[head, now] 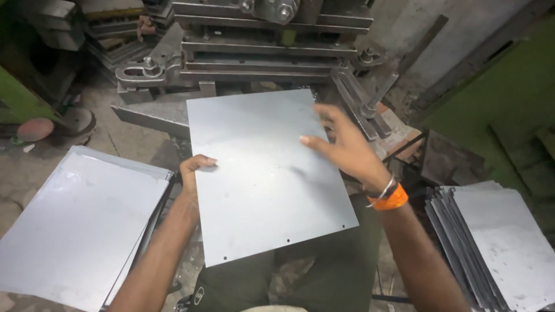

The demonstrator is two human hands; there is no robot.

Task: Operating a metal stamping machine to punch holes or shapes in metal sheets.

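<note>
Sheet [266, 179] gripped by left fingers [199, 164]; right fingers [324, 136] on top.

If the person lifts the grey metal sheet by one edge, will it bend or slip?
The metal sheet looks thin yet lies flat, so probably fairly stiff with slight flex. Its smooth surface may slide under the right hand. The left hand grips one edge, which may be sharp.

Dim workshop scene, light diffuse from above and front. Metal sheet [266, 179] is brightest, with soft sheen and no hard glare; stacked sheets at left [75, 225] similarly pale. Right hand [341, 144] motion-blurred at fingers, faint shadow beneath it on sheet. Press machine [260, 40] dark, low detail. Corners murky, slight wide-angle stretch at edges
</note>
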